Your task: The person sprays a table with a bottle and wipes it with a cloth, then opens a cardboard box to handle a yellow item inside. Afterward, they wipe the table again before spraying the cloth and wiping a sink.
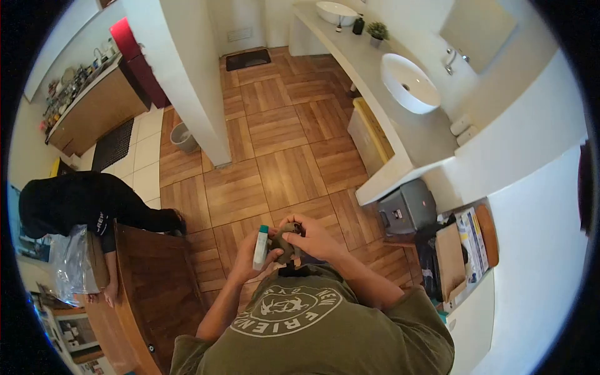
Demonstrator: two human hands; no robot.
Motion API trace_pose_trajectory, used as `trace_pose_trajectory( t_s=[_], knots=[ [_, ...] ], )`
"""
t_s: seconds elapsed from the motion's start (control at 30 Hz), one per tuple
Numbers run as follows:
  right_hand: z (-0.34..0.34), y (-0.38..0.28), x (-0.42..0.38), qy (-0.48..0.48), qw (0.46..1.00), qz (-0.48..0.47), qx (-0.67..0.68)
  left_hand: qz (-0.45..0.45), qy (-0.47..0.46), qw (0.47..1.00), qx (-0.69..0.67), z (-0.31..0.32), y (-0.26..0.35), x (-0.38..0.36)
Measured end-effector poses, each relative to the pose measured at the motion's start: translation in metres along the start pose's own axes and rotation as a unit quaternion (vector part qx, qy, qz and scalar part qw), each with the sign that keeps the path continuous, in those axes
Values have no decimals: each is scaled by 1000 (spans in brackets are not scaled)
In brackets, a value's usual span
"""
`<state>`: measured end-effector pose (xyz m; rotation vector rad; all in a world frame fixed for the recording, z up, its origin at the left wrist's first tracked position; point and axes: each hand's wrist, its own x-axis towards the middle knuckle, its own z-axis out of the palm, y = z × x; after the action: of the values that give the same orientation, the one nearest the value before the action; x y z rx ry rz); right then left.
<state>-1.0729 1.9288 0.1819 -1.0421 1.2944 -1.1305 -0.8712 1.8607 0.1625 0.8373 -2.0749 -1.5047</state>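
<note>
My left hand is closed around a slim white bottle with a green cap, held upright in front of my shirt. Its thumb reaches across to a small olive-brown object beside the bottle. Fingers of my right hand are wrapped around that object from the other side, the thumb lying across it. The object looks rounded with a darker patch near its top; its exact kind I cannot make out. Both hands are close together at waist height, and the bottle and the object are nearly touching.
A person in black leans over a wooden cabinet at left, beside a clear plastic bag. A grey bin stands by the white pillar. On the right are a sink counter, a grey case and cardboard.
</note>
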Motion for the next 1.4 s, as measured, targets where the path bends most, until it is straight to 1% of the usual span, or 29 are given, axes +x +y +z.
trace_pose_trajectory(
  t_s=[0.07,0.1,0.17,0.2,0.23,0.3,0.33,0.37,0.4,0.47,0.53,0.57,0.6,0.67,0.7,0.73,0.8,0.83,0.93,0.97,1.07,1.17,1.27,1.3,1.37,1.4],
  knots=[
    [9,0,23,-3,995,9,99,-15,15,1000,0,-16,-5,15],
    [11,-1,38,34,997,6,68,-26,27,999,0,-25,-7,23],
    [11,1,67,97,995,2,8,4,47,999,5,-41,-5,44],
    [11,1,82,112,994,5,-12,20,59,998,9,-47,-7,54],
    [9,0,99,127,991,5,-34,83,103,991,32,-49,-21,66],
    [2,-1,136,146,986,-9,-81,75,137,986,56,-57,-33,88],
    [0,-5,156,136,986,-7,-101,70,158,982,70,-62,-36,102],
    [-4,-12,173,123,985,-7,-120,33,165,985,50,-64,-34,115],
    [-9,-16,193,108,984,-7,-141,10,191,980,55,-69,-37,130],
    [-19,-19,236,40,990,-1,-138,-44,241,968,64,-78,-40,158],
    [-20,-30,272,-23,990,-1,-136,-84,292,953,2,-83,-37,179],
    [-20,-39,287,-61,988,-12,-140,-96,332,938,-24,-91,-35,191],
    [-18,-44,311,-103,984,-24,-142,-87,349,933,-13,-105,-36,204],
    [-9,-44,356,-190,976,27,-106,-82,372,925,-3,-124,-36,217],
    [-5,-45,370,-227,968,58,-91,-73,409,909,19,-126,-43,220],
    [-3,-48,384,-279,954,63,-89,-89,435,896,0,-130,-46,219],
    [3,-60,420,-370,923,58,-84,-100,478,872,-32,-143,-51,229],
    [7,-61,434,-397,913,41,-89,-66,519,851,48,-147,-60,231],
    [42,-69,469,-466,878,-3,-106,-113,537,836,-3,-176,-71,227],
    [56,-78,478,-472,869,22,-145,-110,552,826,12,-187,-67,226],
    [96,-64,520,-495,854,-75,-145,-130,571,811,12,-223,-88,218],
    [154,-91,547,-521,817,-142,-202,-75,599,797,-9,-267,-131,204],
    [212,-88,581,-522,820,-133,-193,-105,556,820,87,-326,-167,192],
    [229,-93,592,-513,817,-141,-222,-91,547,825,110,-350,-159,185],
    [263,-105,614,-499,805,-154,-281,-96,543,829,91,-386,-168,173],
    [283,-106,627,-484,813,-172,-275,-99,543,829,90,-410,-177,165]
  ],
)
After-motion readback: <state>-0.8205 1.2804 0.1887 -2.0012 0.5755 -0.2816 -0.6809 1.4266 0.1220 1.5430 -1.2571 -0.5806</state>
